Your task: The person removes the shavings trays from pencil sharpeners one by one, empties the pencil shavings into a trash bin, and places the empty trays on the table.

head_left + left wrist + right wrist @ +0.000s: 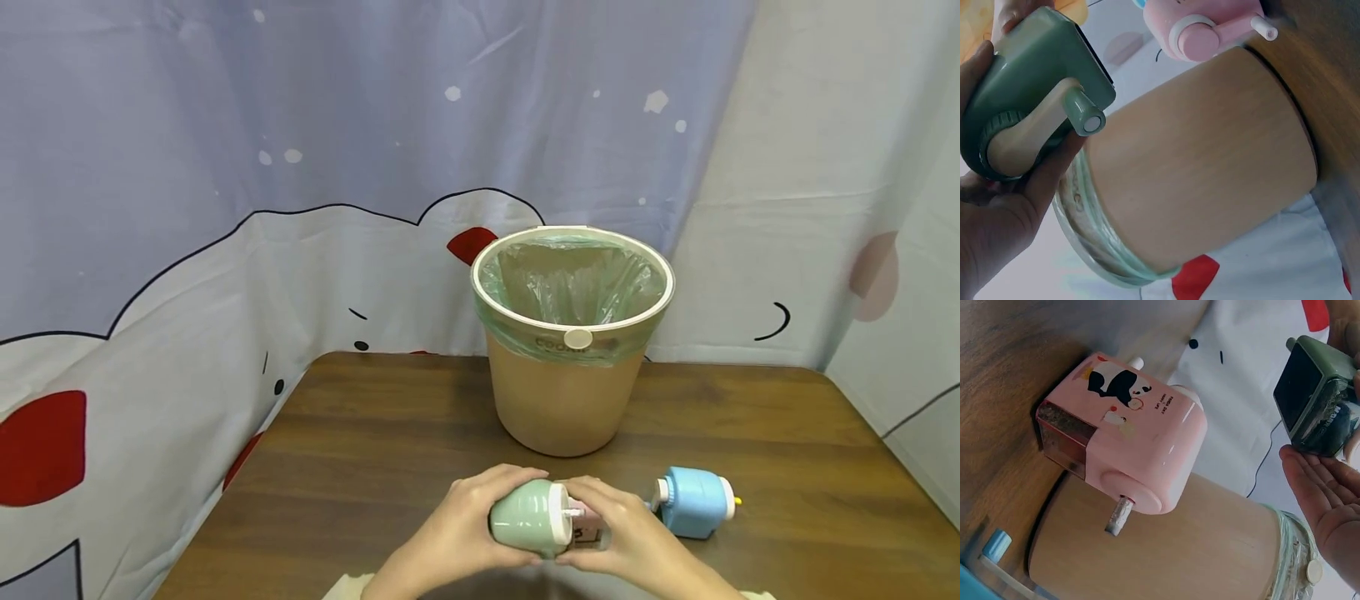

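A green crank-handled pencil sharpener (525,517) with a white round end is held up between both hands. My left hand (468,525) grips its green body from the left, fingers curled round it. At the white end my right hand (626,529) holds it with fingertips and thumb. In the left wrist view, the cream crank (1029,134) with its green knob faces the camera. A dark clear drawer on the sharpener (1319,400) shows in the right wrist view. Behind the right hand, a pink panda-print pencil sharpener (1147,431) stands on the table, mostly hidden in the head view.
A beige bin (566,392) with a green plastic liner stands at the back of the wooden table (375,433). To the right sits a blue pencil sharpener (693,502) with a yellow tip sticking out. A patterned curtain (337,125) hangs behind the table.
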A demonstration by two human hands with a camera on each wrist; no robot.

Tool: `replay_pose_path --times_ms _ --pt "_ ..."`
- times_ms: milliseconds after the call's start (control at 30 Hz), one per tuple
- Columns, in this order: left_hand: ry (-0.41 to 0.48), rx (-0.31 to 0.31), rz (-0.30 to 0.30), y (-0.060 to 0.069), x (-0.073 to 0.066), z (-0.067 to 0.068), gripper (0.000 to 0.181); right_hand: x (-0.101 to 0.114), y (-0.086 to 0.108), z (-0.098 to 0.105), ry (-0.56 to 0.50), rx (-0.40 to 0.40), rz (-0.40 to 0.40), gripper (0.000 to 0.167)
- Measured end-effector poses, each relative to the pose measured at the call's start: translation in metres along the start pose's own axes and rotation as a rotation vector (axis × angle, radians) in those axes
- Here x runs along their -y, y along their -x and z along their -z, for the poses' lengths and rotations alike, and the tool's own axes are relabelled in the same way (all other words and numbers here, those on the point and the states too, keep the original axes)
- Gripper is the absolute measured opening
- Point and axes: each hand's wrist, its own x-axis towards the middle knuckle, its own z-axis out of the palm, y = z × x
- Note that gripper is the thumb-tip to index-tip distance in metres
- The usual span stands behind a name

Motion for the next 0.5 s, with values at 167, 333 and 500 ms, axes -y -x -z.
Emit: replay_pose_path --times_ms 167,333,500 --pt "0.005 -0.039 0.076 0.0017 -0.0022 -0.0024 0.078 -0.0024 -0.0005 -0.0041 -0.014 -0.018 -0.009 0.058" --pt "-0.019 -0.088 0.114 0.0038 -0.0051 -0.0059 0.078 -0.0029 -0.0022 -0.0057 -0.01 -0.036 -0.014 0.059" --pt "-0.023 -0.09 0.1 0.0059 -0.004 -0.0058 0.078 -0.0029 -0.0023 -0.0051 -0.003 -0.029 -0.004 0.058"
